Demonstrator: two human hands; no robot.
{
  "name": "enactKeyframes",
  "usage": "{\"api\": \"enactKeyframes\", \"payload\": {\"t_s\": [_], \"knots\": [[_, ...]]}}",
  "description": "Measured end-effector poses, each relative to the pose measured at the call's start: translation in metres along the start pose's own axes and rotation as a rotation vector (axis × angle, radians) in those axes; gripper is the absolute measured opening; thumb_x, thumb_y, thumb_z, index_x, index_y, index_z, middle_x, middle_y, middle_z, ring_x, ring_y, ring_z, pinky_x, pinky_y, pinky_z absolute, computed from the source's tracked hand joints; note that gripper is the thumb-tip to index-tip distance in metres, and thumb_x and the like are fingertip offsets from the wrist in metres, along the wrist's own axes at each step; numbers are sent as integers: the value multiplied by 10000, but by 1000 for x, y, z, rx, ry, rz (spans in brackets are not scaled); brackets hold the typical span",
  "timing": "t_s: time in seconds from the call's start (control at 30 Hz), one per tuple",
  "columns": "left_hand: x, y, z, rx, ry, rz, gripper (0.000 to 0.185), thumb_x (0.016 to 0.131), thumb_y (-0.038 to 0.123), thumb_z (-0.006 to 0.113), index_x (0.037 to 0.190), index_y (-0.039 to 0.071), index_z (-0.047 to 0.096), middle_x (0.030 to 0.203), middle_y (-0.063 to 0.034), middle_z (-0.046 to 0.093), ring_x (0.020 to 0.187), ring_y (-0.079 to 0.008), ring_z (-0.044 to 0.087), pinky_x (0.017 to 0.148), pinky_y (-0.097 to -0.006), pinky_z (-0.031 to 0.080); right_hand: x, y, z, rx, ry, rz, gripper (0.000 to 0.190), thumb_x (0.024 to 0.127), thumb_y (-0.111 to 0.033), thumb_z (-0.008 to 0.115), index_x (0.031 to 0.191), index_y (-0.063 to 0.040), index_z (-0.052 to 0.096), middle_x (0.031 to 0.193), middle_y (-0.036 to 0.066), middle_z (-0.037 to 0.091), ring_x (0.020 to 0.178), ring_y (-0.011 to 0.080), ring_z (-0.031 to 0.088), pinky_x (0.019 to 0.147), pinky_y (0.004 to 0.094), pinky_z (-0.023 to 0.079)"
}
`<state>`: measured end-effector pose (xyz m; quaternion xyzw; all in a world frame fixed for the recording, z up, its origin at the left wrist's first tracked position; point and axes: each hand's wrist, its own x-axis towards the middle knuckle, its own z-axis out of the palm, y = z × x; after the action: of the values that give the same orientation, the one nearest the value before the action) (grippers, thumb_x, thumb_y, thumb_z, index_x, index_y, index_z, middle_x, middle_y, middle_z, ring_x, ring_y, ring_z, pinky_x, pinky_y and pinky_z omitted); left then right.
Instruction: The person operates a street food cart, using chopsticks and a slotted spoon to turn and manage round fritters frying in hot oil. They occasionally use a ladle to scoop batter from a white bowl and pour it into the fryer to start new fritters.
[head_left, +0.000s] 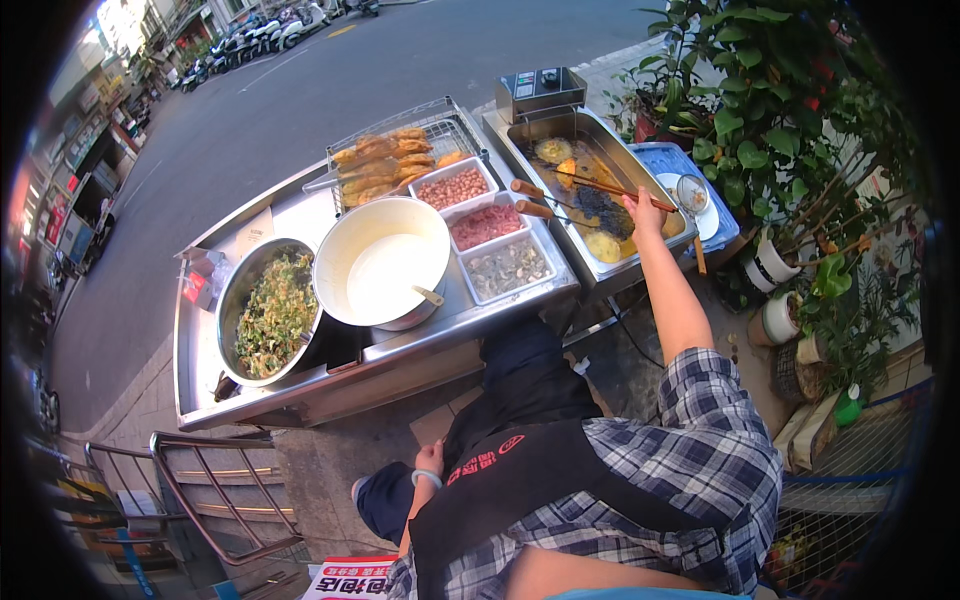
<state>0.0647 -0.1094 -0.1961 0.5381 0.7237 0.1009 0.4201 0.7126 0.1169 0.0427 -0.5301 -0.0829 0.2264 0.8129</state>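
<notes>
My right hand (645, 212) grips a pair of long wooden chopsticks (611, 190) over an electric deep fryer (686, 234). At the chopstick tips is a golden fried piece (566, 172). A pale round fritter (553, 150) sits in the oil beyond it, and another yellow fritter (602, 246) lies toward the near end. Two wooden-handled ladles (534, 209) reach into the fryer from its left side, their far ends partly hidden in the dark oil. My left hand (430, 456) hangs low by my leg, below the counter, with curled fingers; whether it holds anything is unclear.
On the steel counter (277, 202) stand a bowl of chopped vegetables (276, 315), a batter pot (382, 262), white tubs of peanuts (452, 187), meat (486, 226) and shellfish (504, 266), and a rack of fried pieces (382, 165). A blue tray (724, 234) with a strainer (691, 193) adjoins the fryer.
</notes>
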Motion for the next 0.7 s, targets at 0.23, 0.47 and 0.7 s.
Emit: {"api": "enactKeyframes", "payload": {"t_s": [0.23,0.47,0.7], "knots": [[1,0,1,26,-2,-30,510,950,489,565,924,0,707,851,-225,704,851,-352,693,784,-418,519,6,1,-10,4,18,21,284,958,-185,624,1032,86,582,977,179,649,774,260,719,670,278,611],[0,-1,3,-61,24,-10,485,951,472,579,910,5,706,847,-209,711,835,-324,694,777,-408,517,8,0,-11,142,62,94,338,978,-241,623,1047,83,558,1000,187,639,862,301,705,742,312,624],[1,0,2,-22,20,22,510,957,483,552,886,0,700,843,-234,696,846,-372,684,778,-427,510,25,9,6,263,182,112,378,962,-265,652,1045,81,525,1030,172,605,877,264,669,788,348,620]]}}
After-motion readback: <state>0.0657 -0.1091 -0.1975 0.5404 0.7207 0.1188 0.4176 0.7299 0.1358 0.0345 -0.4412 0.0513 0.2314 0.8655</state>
